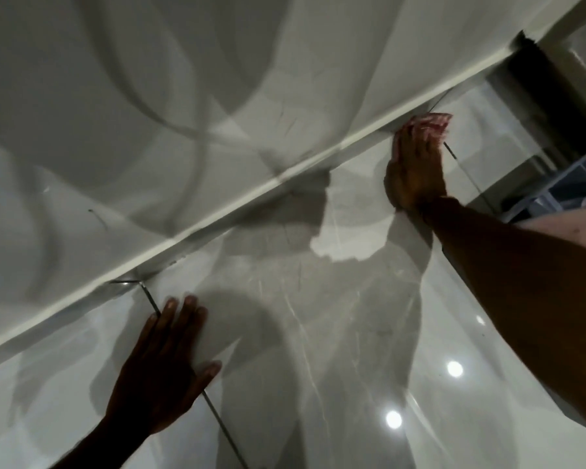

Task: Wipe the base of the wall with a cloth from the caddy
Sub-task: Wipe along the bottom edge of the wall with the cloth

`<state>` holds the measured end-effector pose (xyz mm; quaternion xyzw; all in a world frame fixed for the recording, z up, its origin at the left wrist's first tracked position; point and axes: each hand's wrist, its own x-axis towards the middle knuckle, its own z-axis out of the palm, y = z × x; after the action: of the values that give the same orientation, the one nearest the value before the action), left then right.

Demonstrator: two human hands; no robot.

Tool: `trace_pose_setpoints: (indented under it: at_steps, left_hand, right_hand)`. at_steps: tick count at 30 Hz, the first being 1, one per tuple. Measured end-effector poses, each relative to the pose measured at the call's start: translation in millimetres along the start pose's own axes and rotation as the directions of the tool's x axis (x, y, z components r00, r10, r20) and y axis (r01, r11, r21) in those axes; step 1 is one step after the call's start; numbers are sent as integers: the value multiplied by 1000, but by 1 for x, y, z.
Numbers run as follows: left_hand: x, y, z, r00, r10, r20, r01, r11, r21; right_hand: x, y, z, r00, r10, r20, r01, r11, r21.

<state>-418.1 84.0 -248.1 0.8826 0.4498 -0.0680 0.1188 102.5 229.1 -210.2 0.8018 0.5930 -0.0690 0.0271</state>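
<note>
Cloth: a crumpled pale pink cloth [432, 121] is pressed under the fingertips of the right hand [415, 167], against the white skirting strip at the base of the wall [285, 174].
Right fingers: extended flat over the cloth, pinning it rather than clenching it.
Left hand [159, 367]: laid open, fingers spread, on the glossy grey tiled floor [318, 316]; nothing is held.
Long axis: the skirting is seen running diagonally, lower left to upper right.
Nearer hand: the right; unwiped length is judged to lie toward the left hand.
Caddy: a translucent compartmented plastic caddy [565, 184] is seen at the right edge.
</note>
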Motion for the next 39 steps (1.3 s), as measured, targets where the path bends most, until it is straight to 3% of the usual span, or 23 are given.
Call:
trace_pose_setpoints:
  at_steps: [3, 9, 14, 18, 24, 31, 35, 39]
  left_hand:
    - [2, 3, -6, 1000, 0, -5, 0, 1000, -9]
    - [2, 6, -17, 1000, 19, 13, -19, 999, -28]
    - [1, 7, -22, 998, 4, 70, -2, 999, -40]
    - [-10, 8, -19, 992, -68, 110, 76, 995, -62]
    - [-19, 10, -22, 984, -121, 133, 132, 988, -75]
    - [-10, 5, -33, 990, -64, 123, 73, 995, -69]
    - [5, -3, -32, 994, -35, 108, 38, 999, -28]
    - [14, -7, -20, 999, -6, 46, 7, 1000, -12]
  right_hand:
    - [-49, -46, 8, 959, -282, -5, 281, 957, -63]
    - [-147, -199, 35, 874, -484, -50, 482, 848, 221]
    - [-184, -254, 37, 916, -397, 56, 360, 877, 318]
    - [-192, -273, 37, 829, -557, 58, 517, 801, 302]
    - [-196, -283, 36, 752, -648, 119, 593, 745, 306]
    - [-142, -190, 22, 880, -472, 54, 460, 875, 151]
    - [-86, -106, 13, 959, -283, 18, 282, 958, 50]
    - [-45, -57, 9, 990, -95, 103, 94, 995, 23]
